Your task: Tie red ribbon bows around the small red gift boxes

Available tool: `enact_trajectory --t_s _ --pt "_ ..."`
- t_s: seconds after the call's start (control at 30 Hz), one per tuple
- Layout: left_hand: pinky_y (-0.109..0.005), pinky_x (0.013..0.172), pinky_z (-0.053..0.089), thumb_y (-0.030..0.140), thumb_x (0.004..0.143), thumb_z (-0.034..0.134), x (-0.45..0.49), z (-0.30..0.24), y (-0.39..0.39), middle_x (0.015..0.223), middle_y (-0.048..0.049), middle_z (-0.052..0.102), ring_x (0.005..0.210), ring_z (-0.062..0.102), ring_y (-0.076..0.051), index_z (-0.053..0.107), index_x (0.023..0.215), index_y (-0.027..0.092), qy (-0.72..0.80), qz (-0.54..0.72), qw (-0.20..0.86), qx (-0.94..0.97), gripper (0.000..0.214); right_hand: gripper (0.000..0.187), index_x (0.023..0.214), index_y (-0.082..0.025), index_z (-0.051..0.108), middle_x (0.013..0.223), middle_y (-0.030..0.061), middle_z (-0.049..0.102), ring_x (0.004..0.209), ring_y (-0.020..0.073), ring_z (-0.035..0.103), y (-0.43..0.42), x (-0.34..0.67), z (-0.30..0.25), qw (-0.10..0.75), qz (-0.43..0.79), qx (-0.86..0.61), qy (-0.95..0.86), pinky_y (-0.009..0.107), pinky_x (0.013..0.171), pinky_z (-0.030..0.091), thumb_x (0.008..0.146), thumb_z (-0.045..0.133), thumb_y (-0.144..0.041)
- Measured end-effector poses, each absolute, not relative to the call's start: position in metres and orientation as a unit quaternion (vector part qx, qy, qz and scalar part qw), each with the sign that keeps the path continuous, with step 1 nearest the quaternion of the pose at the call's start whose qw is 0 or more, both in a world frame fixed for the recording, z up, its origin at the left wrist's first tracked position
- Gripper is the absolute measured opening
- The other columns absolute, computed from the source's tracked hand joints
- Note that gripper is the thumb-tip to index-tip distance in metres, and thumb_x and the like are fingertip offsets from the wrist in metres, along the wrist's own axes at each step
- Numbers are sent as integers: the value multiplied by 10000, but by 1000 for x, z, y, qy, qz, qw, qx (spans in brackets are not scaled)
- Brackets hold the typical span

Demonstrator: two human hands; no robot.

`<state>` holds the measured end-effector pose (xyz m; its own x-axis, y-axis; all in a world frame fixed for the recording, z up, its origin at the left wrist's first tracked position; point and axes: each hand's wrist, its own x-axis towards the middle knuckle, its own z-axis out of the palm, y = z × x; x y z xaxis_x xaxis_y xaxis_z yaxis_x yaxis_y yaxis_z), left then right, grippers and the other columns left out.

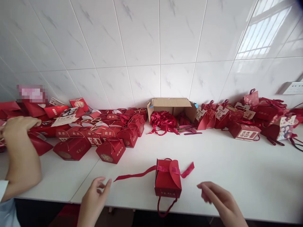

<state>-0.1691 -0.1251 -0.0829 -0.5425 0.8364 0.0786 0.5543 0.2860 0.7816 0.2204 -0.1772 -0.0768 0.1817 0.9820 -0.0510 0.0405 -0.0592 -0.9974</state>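
A red gift box point(167, 184) stands on the white table in front of me, its rounded flap folded over the top. Through the top runs a red ribbon point(139, 175), its long end stretching left and a short end sticking up on the right. A twisted cord handle point(167, 212) hangs down over the table's front edge. My left hand point(97, 192) is just beside the ribbon's left tip, fingers apart and holding nothing. To the right of the box, clear of it, my right hand point(216, 198) has its fingers curled together; whether anything is between them is hidden.
Rows of red gift boxes point(110, 149) fill the left. A cardboard box point(174, 102) with loose ribbons point(163, 121) stands by the wall. More boxes point(245, 130) are piled at the right. Another person's arm point(23, 154) reaches in from the left.
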Motion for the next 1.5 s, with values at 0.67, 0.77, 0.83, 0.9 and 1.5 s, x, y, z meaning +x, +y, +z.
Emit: enact_trajectory --t_s 0.67,0.77,0.83,0.9,1.5 --pt "-233 568 460 434 765 666 -41 -93 -114 930 -6 629 729 608 -139 390 1364 351 462 579 608 285 664 90 745 -167 597 542 -83 464 388 5 359 -139 178 -104 561 809 -175 18 55 323 249 790 674 -149" --pt "-249 678 509 311 744 704 -41 -89 -109 895 8 637 828 638 -148 542 1233 308 407 631 628 206 515 110 753 -180 612 640 -41 552 428 14 414 -133 174 -105 586 788 -185 25 70 311 285 745 721 -166" --pt "-226 655 519 251 725 717 -42 -86 -107 794 18 640 749 644 -125 654 1022 239 405 652 622 158 305 108 767 -203 628 703 -13 591 475 45 473 -129 173 -106 623 752 -218 8 112 319 348 736 731 -199" --pt "-213 619 524 209 707 725 -43 -84 -107 706 23 632 683 644 -118 658 810 191 421 665 604 121 124 83 814 -234 643 740 -5 610 545 85 535 -126 174 -106 664 702 -257 -24 172 374 439 761 707 -230" --pt "-214 585 517 313 531 848 -50 -70 -109 636 -1 676 625 646 -133 716 757 142 489 689 505 178 313 105 848 -260 636 652 -71 586 567 87 560 -129 188 -94 767 538 -338 -85 239 579 512 777 692 -313"
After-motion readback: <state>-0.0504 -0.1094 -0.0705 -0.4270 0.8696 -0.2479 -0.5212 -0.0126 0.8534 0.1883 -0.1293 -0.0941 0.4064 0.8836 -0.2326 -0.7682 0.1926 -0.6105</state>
